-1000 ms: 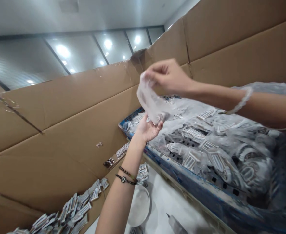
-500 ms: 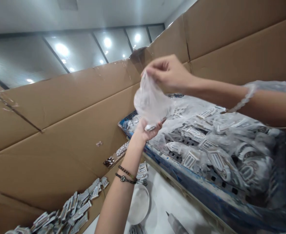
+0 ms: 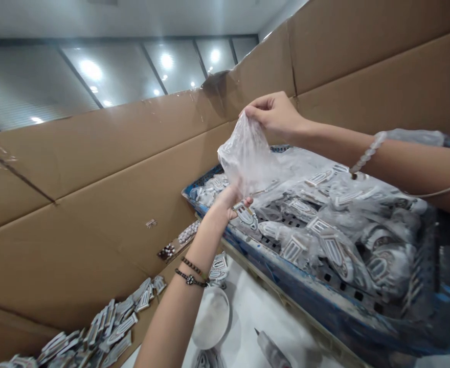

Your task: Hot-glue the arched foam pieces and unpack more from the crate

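A clear plastic bag (image 3: 246,156) hangs puffed out in front of me, with something pale showing dimly inside. My right hand (image 3: 273,117) pinches its gathered top between thumb and fingers. Under it, my left hand (image 3: 228,203) cups the bag's lower end, palm up. Both hands are above the near corner of a blue plastic crate (image 3: 286,287), which is heaped with bagged arch-shaped pieces (image 3: 317,240) in white and dark grey. Beads circle both wrists.
Tall brown cardboard walls (image 3: 94,204) rise behind the crate. Loose arch-shaped pieces (image 3: 113,327) lie in a pile at lower left, near a white round dish (image 3: 211,317). A grey tube (image 3: 273,350) lies on the white surface (image 3: 248,312).
The bag has gone from flat and creased to rounder and fuller, its top now gathered tighter. My right hand has shifted slightly right, and the view has tilted a little.
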Action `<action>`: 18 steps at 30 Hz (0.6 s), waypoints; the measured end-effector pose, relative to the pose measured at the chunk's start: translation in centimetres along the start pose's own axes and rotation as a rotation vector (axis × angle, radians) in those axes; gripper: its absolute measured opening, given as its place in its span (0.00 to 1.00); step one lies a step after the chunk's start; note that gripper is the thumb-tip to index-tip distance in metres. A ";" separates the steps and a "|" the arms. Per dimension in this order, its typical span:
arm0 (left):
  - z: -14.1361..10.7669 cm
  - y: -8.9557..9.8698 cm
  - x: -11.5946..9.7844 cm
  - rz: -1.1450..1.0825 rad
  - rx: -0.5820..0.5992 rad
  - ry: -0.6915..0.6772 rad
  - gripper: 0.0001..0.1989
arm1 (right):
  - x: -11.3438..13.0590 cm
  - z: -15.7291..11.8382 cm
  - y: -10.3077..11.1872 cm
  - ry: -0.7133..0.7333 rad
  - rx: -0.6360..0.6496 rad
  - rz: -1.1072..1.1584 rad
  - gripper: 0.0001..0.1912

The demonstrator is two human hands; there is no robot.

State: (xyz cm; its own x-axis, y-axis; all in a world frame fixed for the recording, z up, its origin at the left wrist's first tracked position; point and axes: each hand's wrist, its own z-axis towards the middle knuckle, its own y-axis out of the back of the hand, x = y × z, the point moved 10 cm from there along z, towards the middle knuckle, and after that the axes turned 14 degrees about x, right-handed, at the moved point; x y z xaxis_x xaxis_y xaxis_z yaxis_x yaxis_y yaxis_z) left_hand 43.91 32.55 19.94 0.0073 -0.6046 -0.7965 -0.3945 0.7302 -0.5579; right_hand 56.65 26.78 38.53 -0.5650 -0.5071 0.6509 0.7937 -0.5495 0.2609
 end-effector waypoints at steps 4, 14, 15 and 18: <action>-0.5 -0.5 0.5 0.111 0.004 0.096 0.12 | 1.6 -0.2 0.2 0.006 0.002 0.045 0.14; -1.1 -0.6 1.0 0.141 0.033 0.146 0.31 | 4.1 -0.5 0.3 0.094 -0.019 -0.016 0.11; -1.2 -0.6 1.0 0.142 0.036 0.140 0.31 | 3.6 -0.4 0.8 0.072 -0.050 -0.008 0.11; -1.2 -0.8 1.0 0.139 0.035 0.111 0.24 | 2.3 -0.4 2.5 0.020 -0.155 0.010 0.11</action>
State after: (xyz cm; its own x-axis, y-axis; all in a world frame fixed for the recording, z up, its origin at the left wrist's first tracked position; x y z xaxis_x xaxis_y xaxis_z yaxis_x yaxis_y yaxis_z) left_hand 43.14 31.00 19.91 -0.1471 -0.5267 -0.8372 -0.3522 0.8188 -0.4532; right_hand 57.25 23.95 40.46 -0.5628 -0.5254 0.6381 0.7561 -0.6392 0.1405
